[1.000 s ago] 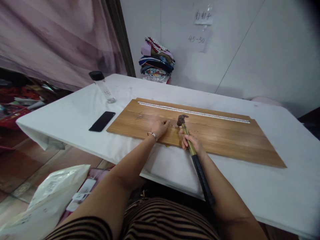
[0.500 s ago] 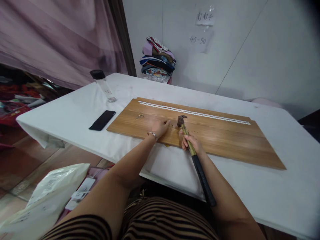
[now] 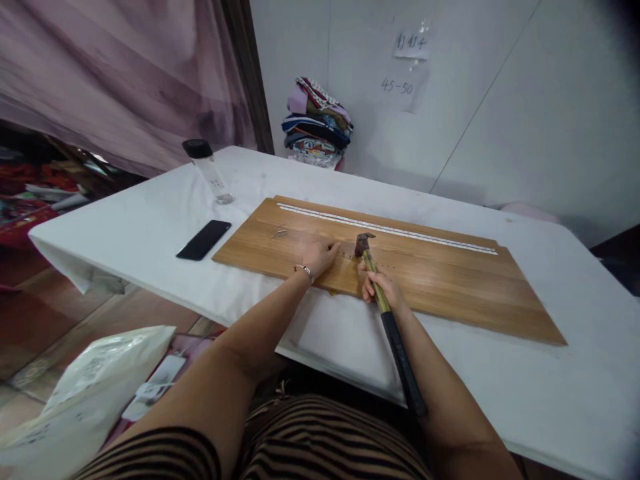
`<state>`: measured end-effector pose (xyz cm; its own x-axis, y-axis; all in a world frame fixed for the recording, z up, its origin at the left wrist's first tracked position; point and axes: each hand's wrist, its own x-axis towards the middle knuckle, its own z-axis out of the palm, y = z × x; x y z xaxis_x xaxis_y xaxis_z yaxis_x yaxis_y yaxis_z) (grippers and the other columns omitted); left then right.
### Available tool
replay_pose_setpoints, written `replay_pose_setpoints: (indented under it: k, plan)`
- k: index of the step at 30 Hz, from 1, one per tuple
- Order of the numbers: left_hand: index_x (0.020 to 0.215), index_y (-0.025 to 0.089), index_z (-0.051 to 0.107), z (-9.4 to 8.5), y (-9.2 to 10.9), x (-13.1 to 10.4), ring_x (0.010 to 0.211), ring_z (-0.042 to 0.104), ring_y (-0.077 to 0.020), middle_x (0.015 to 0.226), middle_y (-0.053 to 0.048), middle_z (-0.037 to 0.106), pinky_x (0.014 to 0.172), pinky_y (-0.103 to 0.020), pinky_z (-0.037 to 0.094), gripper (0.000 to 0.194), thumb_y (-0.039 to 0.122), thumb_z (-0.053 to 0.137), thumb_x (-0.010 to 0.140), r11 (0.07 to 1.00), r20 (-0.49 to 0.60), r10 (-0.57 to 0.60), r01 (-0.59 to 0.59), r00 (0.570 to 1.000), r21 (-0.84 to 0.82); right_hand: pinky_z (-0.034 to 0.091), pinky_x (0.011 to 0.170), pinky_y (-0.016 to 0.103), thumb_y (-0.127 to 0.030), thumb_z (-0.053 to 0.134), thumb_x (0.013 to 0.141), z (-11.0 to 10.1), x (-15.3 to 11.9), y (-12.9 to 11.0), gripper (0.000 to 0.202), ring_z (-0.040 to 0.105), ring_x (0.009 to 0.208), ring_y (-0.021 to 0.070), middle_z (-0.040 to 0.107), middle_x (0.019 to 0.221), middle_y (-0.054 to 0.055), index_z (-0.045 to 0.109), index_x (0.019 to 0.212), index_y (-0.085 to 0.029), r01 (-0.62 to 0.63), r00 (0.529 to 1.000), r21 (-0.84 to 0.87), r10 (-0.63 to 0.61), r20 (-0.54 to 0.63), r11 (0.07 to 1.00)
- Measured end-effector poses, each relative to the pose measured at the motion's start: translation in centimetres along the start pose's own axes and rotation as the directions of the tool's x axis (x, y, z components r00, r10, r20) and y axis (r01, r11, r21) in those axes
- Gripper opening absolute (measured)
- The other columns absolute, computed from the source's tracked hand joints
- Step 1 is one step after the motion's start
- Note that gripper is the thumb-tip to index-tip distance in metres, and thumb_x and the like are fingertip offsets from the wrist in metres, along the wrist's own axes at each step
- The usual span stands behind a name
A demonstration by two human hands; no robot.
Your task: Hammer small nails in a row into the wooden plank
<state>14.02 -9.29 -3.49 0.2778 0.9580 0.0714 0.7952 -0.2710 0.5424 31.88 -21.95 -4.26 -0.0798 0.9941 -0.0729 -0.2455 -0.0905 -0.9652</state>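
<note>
My right hand (image 3: 383, 287) is wrapped round the handle of a claw hammer (image 3: 382, 301), near its head. The hammer has a rusty brown head, a yellowish shaft and a black grip that points back toward me. Its head is held close over a wooden board (image 3: 460, 287). My left hand (image 3: 320, 259), with a bracelet at the wrist, rests on the board left of the hammer head, thumb and fingertips pinched together; whatever is between them is too small to make out. Small dark nails (image 3: 346, 255) stand in a row by the fingertips. Several loose nails (image 3: 279, 233) lie farther left.
Two white measuring strips (image 3: 385, 228) run along the board's far edge. On the white-covered table (image 3: 280, 175) are a black phone (image 3: 204, 240) and a clear bottle (image 3: 214, 177) with a black lid. Folded clothes (image 3: 317, 123) are piled against the wall behind.
The view has shifted slightly. Both hands and the hammer keep nearly the same place over the board.
</note>
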Motion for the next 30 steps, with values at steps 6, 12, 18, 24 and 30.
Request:
replay_pose_setpoints:
  k: [6,12,18,24,30]
  plan:
    - [0.086,0.020,0.077,0.17,-0.16,0.14,0.071,0.057,-0.0159,0.083,-0.005,0.075,0.064,-0.028,0.031,0.044,0.045,0.044,0.100,1.000,-0.007,0.007,-0.007,1.000,0.023,0.040,0.041,0.025,-0.047,0.065,0.078,0.02,0.02,0.04,0.038,0.056,0.040,0.0156,0.048,0.045,-0.011,0.055,0.104,-0.021,0.001,1.000,0.002,-0.001,0.006,1.000]
    - [0.082,0.020,0.077,0.24,-0.27,0.16,0.070,0.057,-0.0157,0.079,-0.005,0.073,0.064,-0.028,0.032,0.044,0.045,0.045,0.100,1.000,-0.013,0.025,-0.025,1.000,-0.015,0.039,0.040,0.025,-0.048,0.065,0.078,0.06,0.01,0.08,0.038,0.055,0.040,0.0151,0.047,0.045,-0.012,0.055,0.104,-0.021,0.003,1.000,0.008,-0.003,0.014,1.000]
    - [0.083,0.019,0.077,0.06,-0.06,0.02,0.069,0.055,-0.0153,0.080,-0.004,0.073,0.063,-0.029,0.031,0.044,0.045,0.045,0.099,1.000,-0.014,0.016,-0.016,1.000,-0.001,0.039,0.040,0.025,-0.046,0.065,0.078,0.08,-0.05,0.00,0.039,0.055,0.040,0.0151,0.048,0.045,-0.011,0.055,0.105,-0.020,-0.008,1.000,-0.007,0.008,0.012,1.000]
    - [0.082,0.018,0.075,0.10,-0.16,0.10,0.068,0.054,-0.0143,0.080,-0.004,0.073,0.062,-0.028,0.029,0.045,0.045,0.043,0.099,1.000,-0.006,0.022,-0.022,1.000,0.002,0.039,0.040,0.024,-0.047,0.067,0.076,0.13,-0.05,0.00,0.040,0.055,0.039,0.0141,0.049,0.044,-0.012,0.056,0.104,-0.020,0.006,1.000,0.015,-0.007,0.023,1.000]
    - [0.080,0.018,0.075,0.29,-0.22,0.11,0.066,0.053,-0.0154,0.077,-0.005,0.072,0.062,-0.029,0.029,0.046,0.047,0.045,0.098,1.000,-0.013,0.007,-0.007,1.000,-0.020,0.040,0.040,0.024,-0.046,0.067,0.077,0.16,-0.08,0.01,0.039,0.055,0.039,0.0144,0.049,0.044,-0.012,0.056,0.103,-0.020,-0.005,1.000,0.014,0.004,0.018,1.000]
